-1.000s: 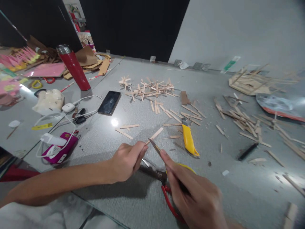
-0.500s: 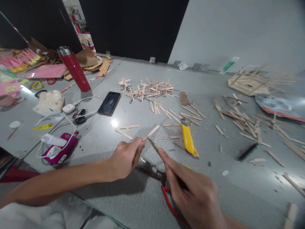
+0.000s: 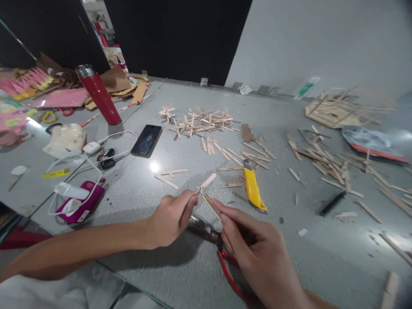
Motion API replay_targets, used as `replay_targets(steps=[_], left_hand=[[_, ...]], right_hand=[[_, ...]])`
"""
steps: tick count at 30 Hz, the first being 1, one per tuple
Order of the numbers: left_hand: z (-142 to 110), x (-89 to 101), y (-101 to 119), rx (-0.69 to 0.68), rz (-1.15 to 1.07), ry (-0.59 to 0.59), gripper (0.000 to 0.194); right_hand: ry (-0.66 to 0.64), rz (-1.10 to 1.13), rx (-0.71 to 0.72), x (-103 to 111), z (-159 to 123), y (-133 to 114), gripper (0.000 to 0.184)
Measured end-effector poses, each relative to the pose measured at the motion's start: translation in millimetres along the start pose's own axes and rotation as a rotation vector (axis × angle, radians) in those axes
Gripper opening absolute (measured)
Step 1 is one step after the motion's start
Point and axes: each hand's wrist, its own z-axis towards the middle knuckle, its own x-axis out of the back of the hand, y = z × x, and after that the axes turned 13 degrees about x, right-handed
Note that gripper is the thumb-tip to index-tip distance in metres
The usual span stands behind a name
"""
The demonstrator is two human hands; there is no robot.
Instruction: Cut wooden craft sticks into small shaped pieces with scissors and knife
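"Craft stick [image 3: 208, 181] is what is held in the left hand [image 3: 174, 218], is it?"

"Yes. Its near end is pinched narrowly between thumb and finger, and the rest is left sticking out past the fingertips."

"Which way is it pointed?"

"Its long axis is slanted forward and to the right of the left hand. From the right hand [image 3: 254, 246], it is found forward and to the left."

"So which hand is nearer?"

"The left, by which it is touched. From the right it is reached only through a slim tool [image 3: 211, 207], gripped in a narrow pinch and aimed forward and left at the stick's near end. Whether the wood is touched by the tip cannot be told, nor can the exact kind of tool."

"What is found close around the hands?"

"Below and between them, scissors [image 3: 206, 230] are laid on the table [image 3: 189, 268], their red handles partly hidden by the right hand. Just ahead of the right hand, a yellow cutter [image 3: 252, 187] is seen. Ahead of the left hand, a few loose sticks [image 3: 166, 181] are scattered."

"And farther out?"

"Beyond the left hand and to its left, a phone [image 3: 146, 140] is laid flat, with a red bottle [image 3: 100, 98] stood farther off. Well ahead of both hands, a cluster of crossed sticks [image 3: 209, 124] is spread. Far out to the right of the right hand, a wooden frame [image 3: 333, 116] is placed."
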Motion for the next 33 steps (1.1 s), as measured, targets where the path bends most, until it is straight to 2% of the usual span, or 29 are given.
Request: replay_targets(steps=[7, 10, 16, 23, 29, 31, 33], left_hand=[[0.9, 0.2, 0.3, -0.012, -0.013, 0.026, 0.025], [0.3, -0.5, 1.9, 0.077, -0.093, -0.005, 0.025], [-0.9, 0.0, 7.0, 0.199, -0.206, -0.082, 0.027], [5.3, 7.6, 12.5, 0.331, -0.313, -0.049, 0.036], [7.5, 14.4, 16.5, 0.431, -0.599, -0.208, 0.044], [7.0, 14.6, 17.1, 0.454, -0.635, -0.232, 0.045], [7.0, 14.8, 17.8, 0.468, -0.639, -0.245, 0.046]], right_hand=[[-0.073, 0.398, -0.372, 5.9, 4.3, -2.2, 0.052], [-0.107, 0.455, -0.457, 7.5, 4.5, -2.3, 0.054], [-0.167, 0.202, -0.218, 5.7, -2.7, 0.9, 0.046], [-0.191, 0.032, -0.063, 14.7, -11.2, -6.4, 0.039], [-0.164, 0.024, 0.035, 30.0, -8.5, -15.4, 0.03], [-0.169, -0.005, 0.107, 37.7, -6.4, -17.5, 0.033], [-0.211, -0.068, 0.213, 45.7, -2.4, -19.4, 0.047]])
